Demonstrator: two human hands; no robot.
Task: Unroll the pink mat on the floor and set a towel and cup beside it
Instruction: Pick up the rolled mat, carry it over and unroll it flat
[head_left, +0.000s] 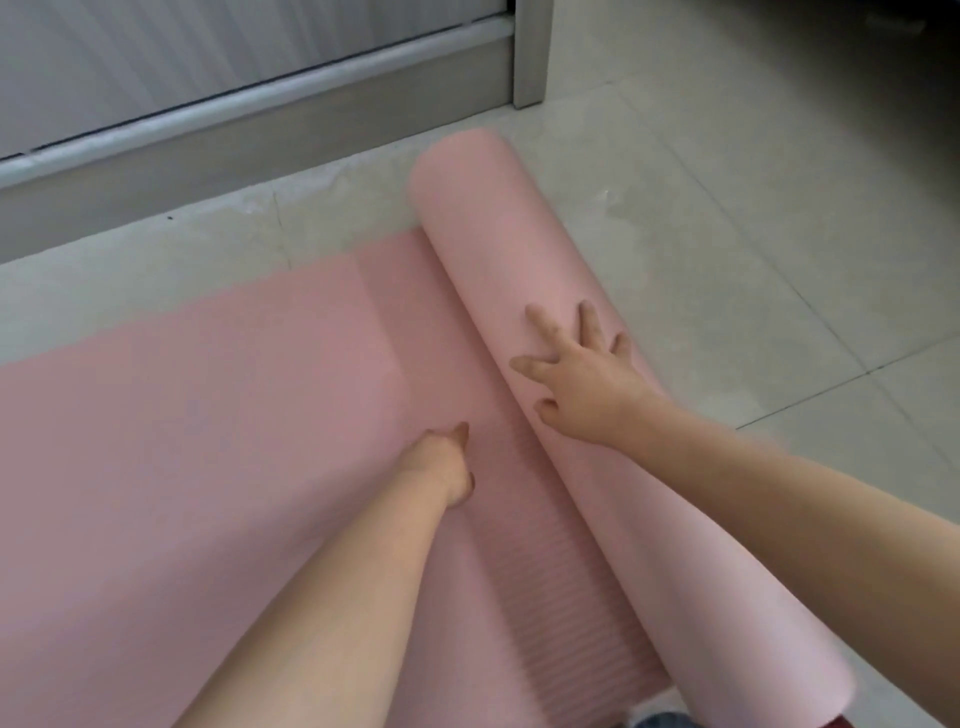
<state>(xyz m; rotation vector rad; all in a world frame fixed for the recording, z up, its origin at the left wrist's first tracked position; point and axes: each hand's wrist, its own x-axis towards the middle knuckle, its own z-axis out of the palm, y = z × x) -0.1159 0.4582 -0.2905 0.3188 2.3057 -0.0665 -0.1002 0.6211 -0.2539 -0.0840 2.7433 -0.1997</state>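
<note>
A soft pink foam mat (208, 441) lies partly unrolled on a floor of pale grey-white square tiles (779, 234). Its flat part spreads to the left; the part not yet unrolled is a thick pink roll (493, 234) running from far centre to near right. The right hand (582, 384) presses on top of the roll, fingers (540, 322) spread wide and straight. The left hand (447, 457) rests on the ribbed flat mat just beside the roll; its fingers seem curled under, though blur hides them. Beyond the mat stands a grey metal door frame (260, 135) with a sliding track. No writing or label is readable.
</note>
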